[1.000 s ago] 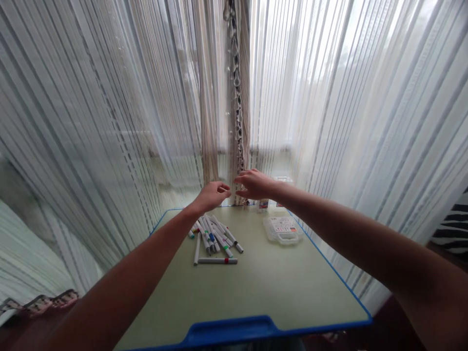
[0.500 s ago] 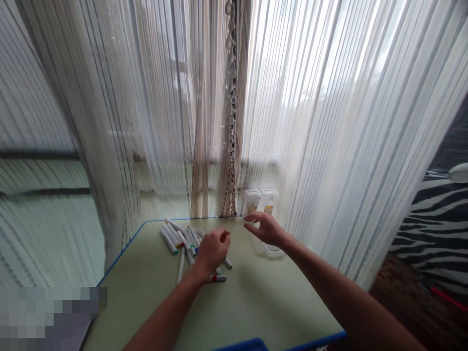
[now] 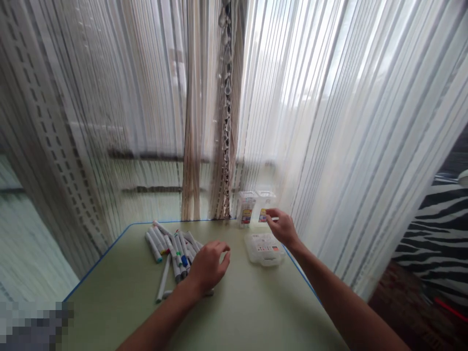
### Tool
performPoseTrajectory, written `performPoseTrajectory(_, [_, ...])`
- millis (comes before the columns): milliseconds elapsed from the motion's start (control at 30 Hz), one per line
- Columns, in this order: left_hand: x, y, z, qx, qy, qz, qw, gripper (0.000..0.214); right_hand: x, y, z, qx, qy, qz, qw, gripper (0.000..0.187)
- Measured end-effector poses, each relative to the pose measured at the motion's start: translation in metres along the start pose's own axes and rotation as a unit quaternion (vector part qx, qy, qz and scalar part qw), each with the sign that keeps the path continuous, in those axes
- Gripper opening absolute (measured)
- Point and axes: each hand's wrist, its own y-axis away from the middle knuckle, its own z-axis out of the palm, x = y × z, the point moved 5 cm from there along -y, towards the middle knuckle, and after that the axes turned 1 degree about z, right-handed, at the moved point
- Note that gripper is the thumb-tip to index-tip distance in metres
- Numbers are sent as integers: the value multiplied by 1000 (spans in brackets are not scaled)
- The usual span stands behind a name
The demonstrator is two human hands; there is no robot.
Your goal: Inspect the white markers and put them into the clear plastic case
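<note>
markers (image 3: pixel 171 246) partly under left hand (image 3: pixel 208 267), pixelated patch (image 3: pixel 32 324)

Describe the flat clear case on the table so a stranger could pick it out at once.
Start at the pale green table with the blue rim and go to its far right corner by the sheer curtain. The case lies flat there, beside the right hand. Unlike the two upright tubs behind it, it is low, with a handle at its near edge.
</note>
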Motion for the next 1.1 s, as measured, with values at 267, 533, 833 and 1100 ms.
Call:
performPoseTrajectory(267, [24, -58, 12, -3, 12, 19, 1000, 21, 5, -79, -20, -54, 152, -60, 985, 36])
performPoseTrajectory(533, [36, -65, 22, -13, 1, 35, 999, 19, 12, -111, -10, -174, 226, -54, 957, 34])
performPoseTrajectory(833, [34, -49, 6, -22, 7, 32, 999, 20, 20, -100, -16, -210, 203, 18, 956, 33])
performPoseTrajectory(1100, [37, -43, -14, -5, 84, 7, 996, 19, -8, -80, -62, -158, 96, 13, 983, 33])
